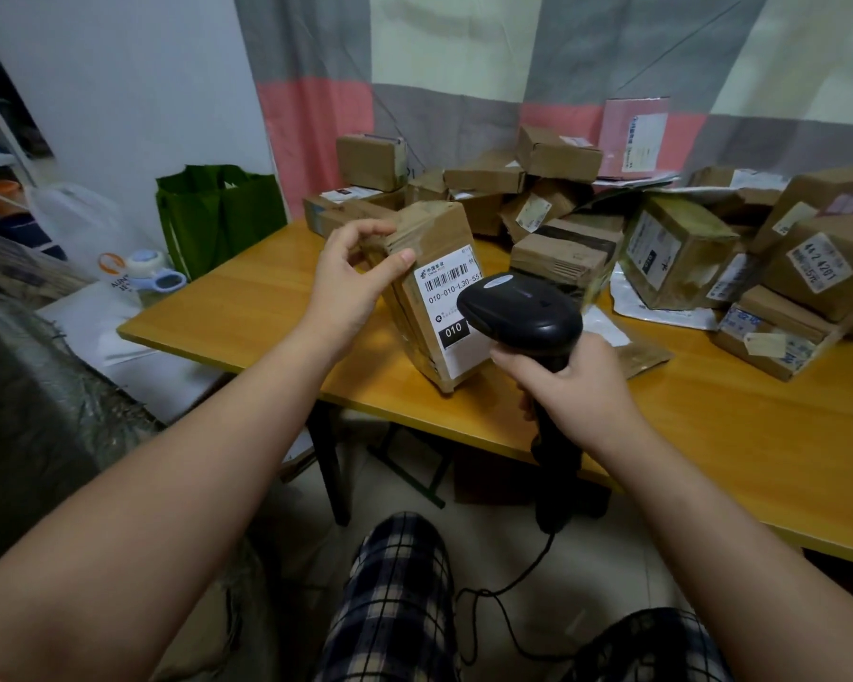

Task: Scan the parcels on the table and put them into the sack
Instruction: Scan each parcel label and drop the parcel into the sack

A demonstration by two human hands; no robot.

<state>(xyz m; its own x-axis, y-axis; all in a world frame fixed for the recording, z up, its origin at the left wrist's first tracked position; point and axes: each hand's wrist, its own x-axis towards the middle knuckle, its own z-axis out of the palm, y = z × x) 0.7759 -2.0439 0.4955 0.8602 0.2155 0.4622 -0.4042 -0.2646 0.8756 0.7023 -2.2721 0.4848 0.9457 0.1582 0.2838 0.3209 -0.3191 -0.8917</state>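
Parcel under scan: one brown cardboard parcel (417, 248), wrapped in clear tape, stands on end on the wooden table (247, 307), close to its near edge and leaning slightly. Its white label (456, 292), printed with a barcode, faces the near right.

Left hand (353, 283): holds the parcel at its upper left edge. The thumb presses on the front face just beside the label and the fingers curl over the top corner.

Right hand (570, 386): grips the handle of a black barcode scanner (520, 312), fingers wrapped round it. The scanner head sits directly in front of the lower part of the label and hides some of it. Whether the head touches the label cannot be told. A black cable (513, 578) hangs from the base of the handle towards the floor.

Remaining stock: a heap of cardboard parcels (675, 248) covers the far and right part of the table, several stacked on one another, most bearing white labels. A pink mailer (634, 137) leans upright behind the heap against a curtain (454, 46) of grey, pink and cream blocks.

Sack: a grey woven sack (25, 396) lies at the near left, off the table and well apart from the held parcel. Its mouth cannot be made out.

Other items: a green bag (222, 214) stands past the left end of the table, with a bottle (151, 273) with a pale blue lid near it. Plaid trousers (395, 598) show at the near edge.
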